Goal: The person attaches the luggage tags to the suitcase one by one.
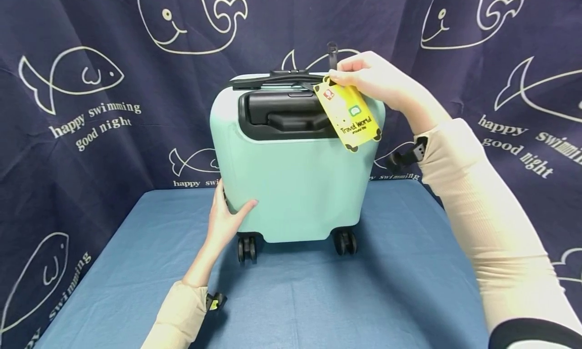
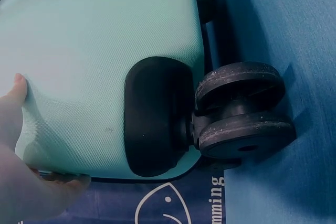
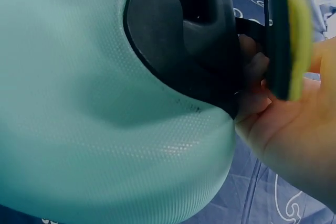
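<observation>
A mint-green suitcase (image 1: pixel 295 187) stands upright on its black wheels, its black recessed panel facing me. My left hand (image 1: pixel 225 220) holds its lower left side, thumb on the front face and fingers round the edge. In the left wrist view this hand (image 2: pixel 26 166) is beside a black corner guard and twin wheel (image 2: pixel 247 135). At the top right, my right hand (image 1: pixel 373 79) pinches the black strap (image 1: pixel 333 56) of a yellow luggage tag (image 1: pixel 347 114). The tag hangs over the front, near the black top handle (image 1: pixel 254 82). The right wrist view shows the tag (image 3: pixel 299 40) edge-on; some fingertips are hidden.
A blue cloth (image 1: pixel 291 298) covers the table under the suitcase. Close behind hangs a dark blue curtain (image 1: pixel 150 106) with white fish and whale drawings. Small black devices sit on both wrists.
</observation>
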Demonstrator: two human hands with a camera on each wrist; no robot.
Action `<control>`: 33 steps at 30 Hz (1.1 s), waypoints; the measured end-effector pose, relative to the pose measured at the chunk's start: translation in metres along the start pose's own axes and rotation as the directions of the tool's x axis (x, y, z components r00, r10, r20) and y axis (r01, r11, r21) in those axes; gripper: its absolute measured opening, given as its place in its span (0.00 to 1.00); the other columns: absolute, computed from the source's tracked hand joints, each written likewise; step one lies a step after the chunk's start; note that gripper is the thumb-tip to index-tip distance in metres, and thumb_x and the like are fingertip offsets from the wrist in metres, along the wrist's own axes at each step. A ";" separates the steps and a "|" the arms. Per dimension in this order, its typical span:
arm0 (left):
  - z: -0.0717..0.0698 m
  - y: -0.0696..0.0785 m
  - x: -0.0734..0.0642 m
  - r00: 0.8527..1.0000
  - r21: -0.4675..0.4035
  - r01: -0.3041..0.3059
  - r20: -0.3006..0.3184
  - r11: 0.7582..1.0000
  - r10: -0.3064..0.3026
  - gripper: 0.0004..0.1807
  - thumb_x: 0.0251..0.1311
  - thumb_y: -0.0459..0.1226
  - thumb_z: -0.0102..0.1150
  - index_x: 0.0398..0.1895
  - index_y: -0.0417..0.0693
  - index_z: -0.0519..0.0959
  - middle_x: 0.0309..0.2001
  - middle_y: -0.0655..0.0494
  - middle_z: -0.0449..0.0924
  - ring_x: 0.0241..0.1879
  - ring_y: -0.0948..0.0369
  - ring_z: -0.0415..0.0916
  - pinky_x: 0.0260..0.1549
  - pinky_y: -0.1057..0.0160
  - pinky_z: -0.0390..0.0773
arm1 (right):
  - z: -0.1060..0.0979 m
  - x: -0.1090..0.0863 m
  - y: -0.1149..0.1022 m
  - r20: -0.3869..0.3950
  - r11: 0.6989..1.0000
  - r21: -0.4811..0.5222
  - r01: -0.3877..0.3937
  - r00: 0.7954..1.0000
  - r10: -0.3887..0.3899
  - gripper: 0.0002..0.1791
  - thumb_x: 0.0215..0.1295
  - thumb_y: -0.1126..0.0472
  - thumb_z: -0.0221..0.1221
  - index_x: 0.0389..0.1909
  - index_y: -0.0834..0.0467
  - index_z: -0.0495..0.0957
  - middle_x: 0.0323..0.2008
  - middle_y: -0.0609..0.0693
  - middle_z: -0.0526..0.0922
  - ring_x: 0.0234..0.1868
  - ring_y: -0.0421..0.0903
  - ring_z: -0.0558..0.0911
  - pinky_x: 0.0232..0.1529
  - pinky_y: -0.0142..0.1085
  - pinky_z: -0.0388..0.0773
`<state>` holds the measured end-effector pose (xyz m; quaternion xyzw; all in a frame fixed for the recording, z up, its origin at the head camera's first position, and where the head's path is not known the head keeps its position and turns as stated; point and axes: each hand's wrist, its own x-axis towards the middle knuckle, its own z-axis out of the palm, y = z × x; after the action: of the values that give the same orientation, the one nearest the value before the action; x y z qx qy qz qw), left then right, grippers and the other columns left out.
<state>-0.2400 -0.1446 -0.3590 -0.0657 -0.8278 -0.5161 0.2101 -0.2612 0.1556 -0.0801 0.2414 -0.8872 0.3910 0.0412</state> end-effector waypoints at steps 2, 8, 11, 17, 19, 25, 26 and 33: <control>0.000 0.001 0.000 1.000 -0.003 -0.008 -0.003 1.000 0.008 0.54 0.48 0.57 0.66 0.74 0.61 0.44 0.72 0.54 0.50 0.69 0.54 0.55 0.62 0.48 0.61 | 0.000 0.003 0.000 -0.004 1.000 -0.028 0.009 1.000 -0.009 0.14 0.70 0.54 0.50 0.25 0.56 0.72 0.18 0.43 0.71 0.20 0.38 0.72 0.25 0.29 0.67; 0.001 -0.001 0.000 1.000 -0.010 -0.012 -0.010 1.000 0.012 0.54 0.47 0.57 0.67 0.73 0.63 0.45 0.71 0.54 0.51 0.68 0.55 0.56 0.62 0.49 0.62 | 0.001 0.013 0.000 -0.039 0.986 -0.155 0.068 0.996 -0.075 0.18 0.69 0.53 0.50 0.21 0.58 0.67 0.16 0.44 0.64 0.18 0.40 0.67 0.24 0.32 0.61; 0.000 -0.002 0.000 1.000 -0.008 -0.004 -0.009 1.000 0.004 0.54 0.47 0.57 0.66 0.73 0.64 0.44 0.72 0.55 0.50 0.68 0.55 0.56 0.62 0.48 0.61 | 0.000 0.017 0.001 -0.054 0.967 -0.234 0.102 0.992 -0.117 0.20 0.68 0.52 0.51 0.19 0.58 0.67 0.15 0.44 0.63 0.19 0.41 0.66 0.24 0.32 0.59; 0.000 0.000 0.000 1.000 -0.018 0.017 0.010 1.000 -0.016 0.54 0.47 0.58 0.65 0.73 0.64 0.43 0.72 0.54 0.50 0.68 0.54 0.56 0.61 0.48 0.62 | 0.002 0.024 0.000 -0.086 0.911 -0.387 0.141 0.978 -0.188 0.20 0.68 0.50 0.51 0.19 0.59 0.68 0.14 0.42 0.63 0.21 0.40 0.66 0.26 0.31 0.59; 0.000 0.000 0.000 1.000 -0.021 0.021 0.017 1.000 -0.020 0.54 0.48 0.58 0.65 0.73 0.64 0.43 0.72 0.54 0.50 0.68 0.54 0.56 0.61 0.48 0.63 | 0.003 0.025 0.001 -0.103 0.908 -0.397 0.134 0.977 -0.189 0.19 0.68 0.51 0.50 0.20 0.58 0.69 0.15 0.42 0.64 0.21 0.39 0.66 0.26 0.31 0.60; 0.001 -0.001 -0.001 1.000 -0.016 0.026 0.014 1.000 -0.025 0.54 0.48 0.58 0.65 0.73 0.64 0.43 0.72 0.55 0.50 0.68 0.55 0.56 0.61 0.49 0.63 | 0.006 0.033 0.006 -0.156 0.946 -0.291 0.141 0.969 -0.192 0.14 0.65 0.53 0.55 0.23 0.56 0.69 0.17 0.40 0.67 0.22 0.37 0.67 0.27 0.28 0.60; 0.001 -0.001 -0.001 1.000 -0.018 0.024 0.012 1.000 -0.024 0.54 0.48 0.58 0.65 0.73 0.64 0.43 0.72 0.55 0.50 0.68 0.54 0.56 0.61 0.49 0.63 | 0.006 0.034 0.006 -0.162 0.952 -0.269 0.146 0.968 -0.194 0.14 0.65 0.54 0.55 0.23 0.56 0.69 0.18 0.40 0.67 0.22 0.37 0.67 0.27 0.28 0.61; 0.001 -0.001 -0.001 1.000 -0.038 0.016 0.013 0.999 -0.016 0.53 0.48 0.58 0.65 0.73 0.67 0.44 0.71 0.57 0.51 0.67 0.55 0.57 0.61 0.49 0.63 | 0.007 0.042 0.009 -0.157 0.976 -0.145 0.164 0.970 -0.187 0.13 0.64 0.56 0.57 0.22 0.54 0.67 0.21 0.42 0.67 0.26 0.40 0.66 0.30 0.30 0.59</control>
<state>-0.2397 -0.1444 -0.3603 -0.0665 -0.8196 -0.5330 0.1994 -0.3017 0.1391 -0.0793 0.2817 -0.8792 0.3461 0.1669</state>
